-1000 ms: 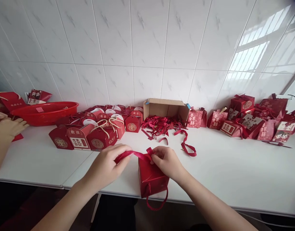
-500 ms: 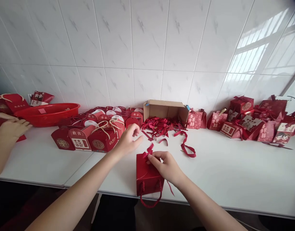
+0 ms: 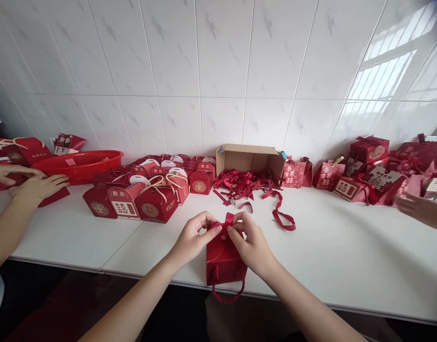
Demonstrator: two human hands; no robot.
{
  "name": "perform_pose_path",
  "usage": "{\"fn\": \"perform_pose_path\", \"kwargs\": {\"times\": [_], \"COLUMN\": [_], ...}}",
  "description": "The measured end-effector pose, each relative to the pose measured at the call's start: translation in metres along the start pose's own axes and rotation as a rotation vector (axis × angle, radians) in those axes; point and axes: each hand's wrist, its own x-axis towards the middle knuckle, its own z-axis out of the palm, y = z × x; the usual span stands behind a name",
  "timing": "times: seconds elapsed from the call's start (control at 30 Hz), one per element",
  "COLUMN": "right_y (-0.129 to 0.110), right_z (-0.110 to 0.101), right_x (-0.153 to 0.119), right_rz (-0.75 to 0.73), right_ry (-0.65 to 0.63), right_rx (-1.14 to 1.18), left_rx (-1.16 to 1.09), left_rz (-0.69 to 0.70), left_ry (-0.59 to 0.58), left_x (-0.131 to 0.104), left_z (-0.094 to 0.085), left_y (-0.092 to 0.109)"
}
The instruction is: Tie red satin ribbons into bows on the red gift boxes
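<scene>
A dark red gift box (image 3: 223, 266) with a twisted red cord handle lies at the near edge of the white table, the handle hanging over the edge. On its top is a red ribbon bow (image 3: 229, 219). My left hand (image 3: 200, 236) pinches the bow's left side between thumb and forefinger. From the right, my right hand (image 3: 247, 237) pinches the same ribbon, its fingers resting on the box top. Both sets of fingertips nearly meet and partly hide the knot.
Behind my hands, a cardboard box (image 3: 252, 156) spills red ribbons (image 3: 240, 183). Red boxes (image 3: 157, 204) and a red basin (image 3: 93, 166) stand left, more boxes (image 3: 375, 183) right. Another person's hands (image 3: 29, 183) work at far left; another hand (image 3: 421, 209) reaches in at right.
My left hand has come down and right from above the table to grip the ribbon. My right hand stays at the bow. Another person's hand has appeared at the right edge.
</scene>
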Motion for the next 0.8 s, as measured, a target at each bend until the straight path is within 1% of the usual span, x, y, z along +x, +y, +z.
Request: {"fn": "perform_pose_path", "kwargs": {"times": [0.07, 0.2, 0.27, 0.33, 0.43, 0.5, 0.6, 0.8], "right_y": [0.001, 0.002, 0.002, 0.001, -0.002, -0.004, -0.004, 0.005], "right_z": [0.001, 0.004, 0.004, 0.004, 0.005, 0.005, 0.005, -0.001], "right_x": [-0.001, -0.001, -0.001, -0.003, -0.005, -0.008, -0.010, -0.007], "right_rz": [0.009, -0.012, -0.052, -0.103, -0.167, -0.185, -0.191, -0.210], "right_ry": [0.014, 0.033, 0.040, 0.056, 0.074, 0.059, 0.033, 0.083], "right_rx": [0.032, -0.017, -0.103, -0.236, -0.444, -0.527, -0.562, -0.554], "left_rx": [0.028, 0.142, 0.177, 0.214, 0.281, 0.316, 0.339, 0.327], "left_rz": [0.027, 0.065, 0.071, 0.092, 0.141, 0.166, 0.188, 0.189], "left_ry": [-0.010, 0.066, 0.091, 0.108, 0.104, 0.091, 0.076, 0.053], "left_x": [-0.002, -0.005, -0.006, -0.007, -0.008, -0.008, -0.006, 0.000], "left_z": [0.001, 0.002, 0.003, 0.002, 0.001, 0.000, -0.001, -0.001], "left_y": [0.003, 0.003, 0.000, -0.004, -0.007, -0.008, -0.007, -0.003]}}
